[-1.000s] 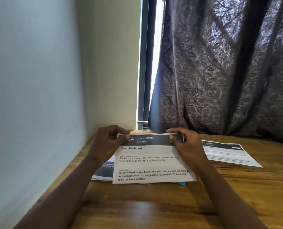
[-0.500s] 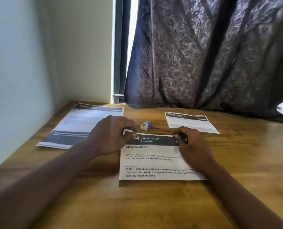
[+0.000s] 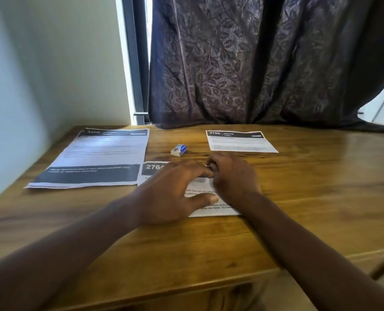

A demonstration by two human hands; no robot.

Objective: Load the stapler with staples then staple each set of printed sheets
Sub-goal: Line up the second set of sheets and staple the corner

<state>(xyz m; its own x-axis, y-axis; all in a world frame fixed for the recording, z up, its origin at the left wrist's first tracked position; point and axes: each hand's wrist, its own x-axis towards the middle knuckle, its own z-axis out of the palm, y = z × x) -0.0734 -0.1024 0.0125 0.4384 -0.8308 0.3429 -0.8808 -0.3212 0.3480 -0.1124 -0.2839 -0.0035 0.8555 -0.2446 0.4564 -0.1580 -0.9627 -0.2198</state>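
Far left: printed set headed 3409 [image 3: 92, 158] lies flat on the wooden table [image 3: 303, 198], nothing touching it. Just beside its right edge, the set headed 2764 [image 3: 153, 169] lies under both hands. Left hand [image 3: 175, 191] rests on it with fingers straight and spread, thumb out: pressing, not gripping. A small blue-and-white staple box [image 3: 179, 150] sits beyond the hands, apart from them. Right hand [image 3: 231, 176] is curled over this set's upper right corner; whatever the fingers close on is hidden, so its grip cannot be told. No stapler visible; possibly under that hand. Far right: set headed 2705 [image 3: 240, 142], flat, well apart. Judgement: the 2764 set is being squared or stapled. Next move needs its corner aligned, pinned steady, stapler mouth over it.
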